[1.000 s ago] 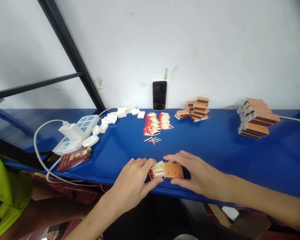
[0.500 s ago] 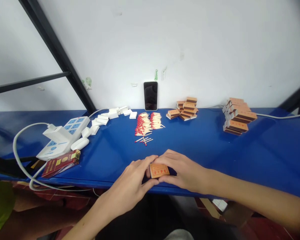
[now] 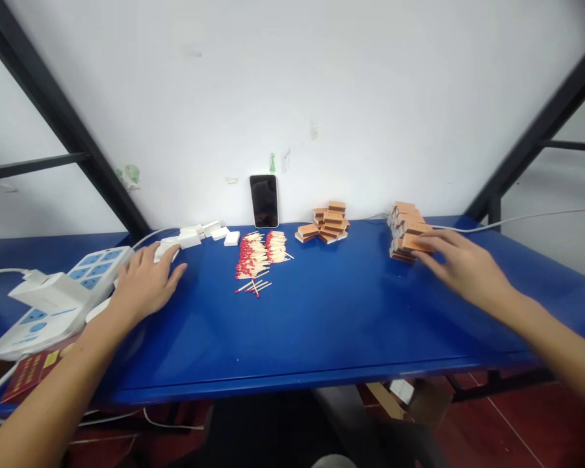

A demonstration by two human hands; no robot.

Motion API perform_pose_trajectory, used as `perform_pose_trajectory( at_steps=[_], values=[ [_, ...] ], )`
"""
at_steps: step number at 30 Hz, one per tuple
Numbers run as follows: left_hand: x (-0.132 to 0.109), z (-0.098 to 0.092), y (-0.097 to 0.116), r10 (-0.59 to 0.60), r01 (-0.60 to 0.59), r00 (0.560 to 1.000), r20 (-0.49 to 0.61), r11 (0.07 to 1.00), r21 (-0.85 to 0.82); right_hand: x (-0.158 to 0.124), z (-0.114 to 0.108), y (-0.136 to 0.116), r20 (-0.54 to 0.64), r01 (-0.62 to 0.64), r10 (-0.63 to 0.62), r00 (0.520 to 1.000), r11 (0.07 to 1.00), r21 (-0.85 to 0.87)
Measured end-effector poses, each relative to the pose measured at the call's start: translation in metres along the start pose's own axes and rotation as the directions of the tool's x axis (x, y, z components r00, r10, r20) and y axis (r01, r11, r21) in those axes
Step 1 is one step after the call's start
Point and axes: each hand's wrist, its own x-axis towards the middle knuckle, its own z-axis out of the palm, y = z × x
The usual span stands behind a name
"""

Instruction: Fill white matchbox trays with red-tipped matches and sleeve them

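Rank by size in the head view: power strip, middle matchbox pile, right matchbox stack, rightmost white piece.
Power strip
Middle matchbox pile and right matchbox stack: too alike to rank; right hand partly covers the stack
Rightmost white piece

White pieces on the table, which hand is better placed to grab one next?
Probably your left hand: it is beside the white pieces, while your right hand is across at the right-hand matchbox stack.

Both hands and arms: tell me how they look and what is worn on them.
The left hand and right hand wear no gloves. Both forearms are sleeveless right to where the picture cuts them off. No watch or bracelet shows at either wrist; blur hides finer markings.
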Motion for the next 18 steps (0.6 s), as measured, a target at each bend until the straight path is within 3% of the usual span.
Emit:
perform_pose_trajectory(
  at_steps=[3, 8, 11, 16, 18],
  values=[
    [0.009, 0.015, -0.002, 0.000, 0.001, 0.993, 0.120, 1.000, -0.013, -0.002, 0.018, 0.013, 0.036, 0.068, -0.067, 0.997, 0.997, -0.042],
    [0.007, 0.019, -0.002, 0.004, -0.005, 0.998, 0.061, 1.000, 0.022, 0.003, 0.020, 0.002, -0.008, 0.058, -0.059, 0.998, 0.997, -0.058],
    [0.014, 0.015, -0.004, -0.022, 0.022, 1.000, -0.001, 0.998, 0.053, 0.027, 0.022, -0.031, -0.055, 0.159, -0.157, 0.986, 0.987, 0.024],
    [0.025, 0.015, -0.004, -0.032, 0.030, 0.999, 0.026, 0.996, 0.082, 0.106, 0.057, -0.100, 0.107, 0.447, -0.454, 0.885, 0.891, 0.084],
    [0.025, 0.015, -0.004, -0.040, 0.037, 0.999, 0.035, 0.995, 0.088, 0.136, 0.074, -0.116, 0.192, 0.451, -0.449, 0.873, 0.892, 0.038]
  ],
)
